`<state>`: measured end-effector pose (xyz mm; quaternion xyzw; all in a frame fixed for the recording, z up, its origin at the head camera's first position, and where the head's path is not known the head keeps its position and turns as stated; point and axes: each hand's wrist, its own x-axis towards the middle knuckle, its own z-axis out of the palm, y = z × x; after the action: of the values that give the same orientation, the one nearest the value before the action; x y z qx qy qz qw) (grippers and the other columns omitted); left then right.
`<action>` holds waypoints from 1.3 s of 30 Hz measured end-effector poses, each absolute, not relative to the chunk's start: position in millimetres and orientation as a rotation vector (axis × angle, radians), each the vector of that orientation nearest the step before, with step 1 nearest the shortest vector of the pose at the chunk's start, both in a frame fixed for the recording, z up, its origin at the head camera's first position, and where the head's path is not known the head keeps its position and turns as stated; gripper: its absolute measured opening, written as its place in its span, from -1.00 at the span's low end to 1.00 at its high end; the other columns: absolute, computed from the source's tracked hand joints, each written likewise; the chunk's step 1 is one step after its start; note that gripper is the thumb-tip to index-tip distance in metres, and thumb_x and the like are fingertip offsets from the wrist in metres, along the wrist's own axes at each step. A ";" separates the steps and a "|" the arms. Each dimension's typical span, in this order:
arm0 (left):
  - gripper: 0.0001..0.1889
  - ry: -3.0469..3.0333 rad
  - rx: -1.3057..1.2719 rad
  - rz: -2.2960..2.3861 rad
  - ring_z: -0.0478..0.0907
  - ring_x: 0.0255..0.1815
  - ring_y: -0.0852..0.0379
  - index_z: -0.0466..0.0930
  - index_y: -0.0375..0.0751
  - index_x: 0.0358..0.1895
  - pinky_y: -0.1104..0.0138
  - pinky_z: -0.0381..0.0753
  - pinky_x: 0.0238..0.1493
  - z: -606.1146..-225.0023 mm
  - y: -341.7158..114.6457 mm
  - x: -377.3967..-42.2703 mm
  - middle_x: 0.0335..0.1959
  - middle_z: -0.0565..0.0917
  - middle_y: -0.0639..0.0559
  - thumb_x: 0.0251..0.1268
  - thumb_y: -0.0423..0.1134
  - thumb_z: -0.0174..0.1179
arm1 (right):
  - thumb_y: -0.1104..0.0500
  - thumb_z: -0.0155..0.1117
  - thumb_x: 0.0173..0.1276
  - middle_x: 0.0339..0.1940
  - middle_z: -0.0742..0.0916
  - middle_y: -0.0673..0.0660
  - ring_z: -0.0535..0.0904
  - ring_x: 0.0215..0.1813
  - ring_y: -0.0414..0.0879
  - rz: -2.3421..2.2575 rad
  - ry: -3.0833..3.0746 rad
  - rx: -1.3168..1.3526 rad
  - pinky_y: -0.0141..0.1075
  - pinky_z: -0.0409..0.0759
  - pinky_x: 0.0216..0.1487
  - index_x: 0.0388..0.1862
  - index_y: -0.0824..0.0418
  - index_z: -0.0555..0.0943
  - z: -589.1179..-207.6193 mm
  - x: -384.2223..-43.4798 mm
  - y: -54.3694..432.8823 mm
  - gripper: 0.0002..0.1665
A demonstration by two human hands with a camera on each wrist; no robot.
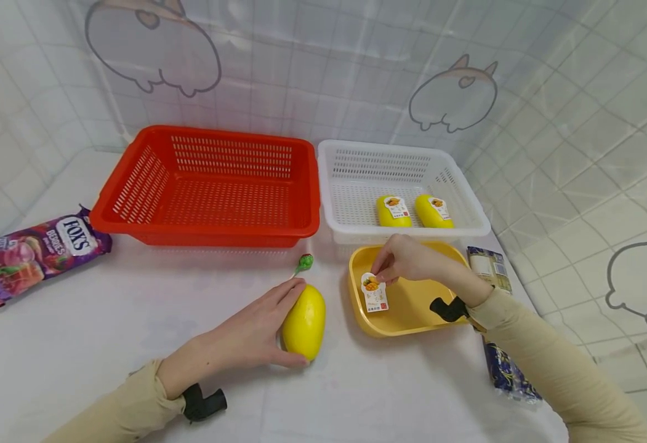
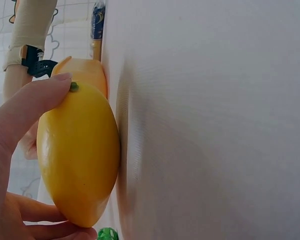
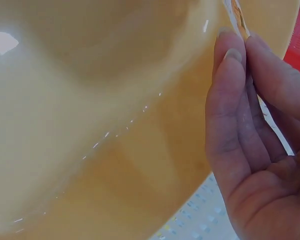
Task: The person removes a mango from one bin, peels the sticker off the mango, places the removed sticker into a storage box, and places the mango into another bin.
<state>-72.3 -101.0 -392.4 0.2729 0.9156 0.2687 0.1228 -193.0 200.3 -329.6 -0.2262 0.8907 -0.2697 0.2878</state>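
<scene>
Yellow mango (image 1: 306, 323) partly behind left hand (image 1: 251, 332)

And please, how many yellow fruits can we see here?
3. One yellow fruit is gripped by the left hand. The left fruit and right fruit lie inside the white basket, whose front rim partly hides them.

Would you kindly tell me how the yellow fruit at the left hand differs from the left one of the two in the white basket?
The held fruit shows no label, while the basket fruit bears a white label. The held fruit is gripped by the left hand outside the white basket; the basket fruit lies inside it, untouched. Both are yellow and rounded.
</scene>
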 end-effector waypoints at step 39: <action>0.27 2.652 0.782 0.783 0.09 0.59 -0.07 -0.03 -0.24 0.60 0.01 0.26 0.50 -391.5 -100.5 -70.5 0.62 0.03 -0.13 -0.08 0.33 0.47 | 0.42 0.43 0.21 -0.32 0.80 0.10 0.68 -0.33 -0.18 -0.526 2.385 -0.777 -0.38 0.72 -0.27 -0.21 0.34 0.76 -345.1 -200.8 192.0 -0.85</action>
<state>-70.5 -100.5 -391.5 0.2695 0.9147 0.2699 0.1335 -200.8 192.0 -345.1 -0.2904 0.8919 -0.1967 0.2855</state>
